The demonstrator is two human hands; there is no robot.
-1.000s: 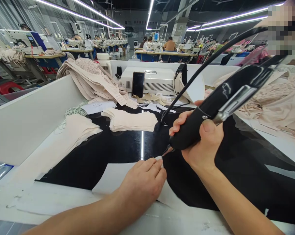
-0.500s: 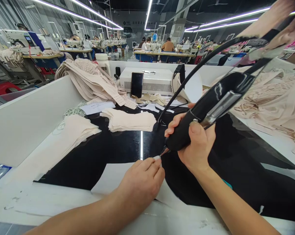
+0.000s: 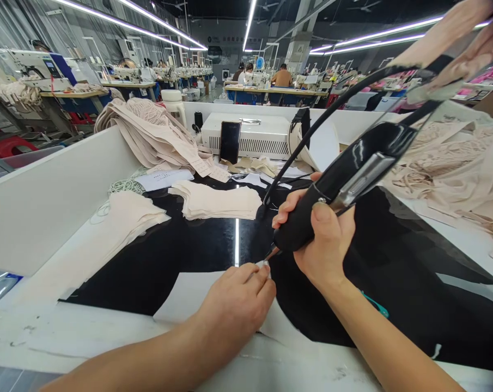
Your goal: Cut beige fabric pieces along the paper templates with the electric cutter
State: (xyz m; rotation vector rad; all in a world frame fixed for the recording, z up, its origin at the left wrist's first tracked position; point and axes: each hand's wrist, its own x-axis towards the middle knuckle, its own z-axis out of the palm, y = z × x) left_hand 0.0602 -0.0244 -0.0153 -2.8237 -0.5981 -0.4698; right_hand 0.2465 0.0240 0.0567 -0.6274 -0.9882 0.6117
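My right hand [image 3: 322, 239] is closed round a black corded hand tool [image 3: 344, 179] with a silver lever on its side. The tool's thin metal tip [image 3: 271, 253] points down and left at the top edge of a white sheet [image 3: 189, 291] that lies on the glossy black worktop [image 3: 181, 253]. My left hand [image 3: 238, 305] presses down on that sheet, fingers together, fingertips just under the tool tip. A black cable [image 3: 332, 109] runs from the tool up to the right.
A stack of beige fabric pieces [image 3: 217, 201] and another pile [image 3: 127, 218] lie behind. A white machine [image 3: 266, 133] with a phone [image 3: 230, 141] leaning on it stands at the back. A white wall [image 3: 46, 190] borders the left; loose beige fabric [image 3: 454, 163] fills the right.
My right hand and the tool have drifted left and slightly down, bringing the tip closer to my left fingertips. My left hand has stayed on the sheet.
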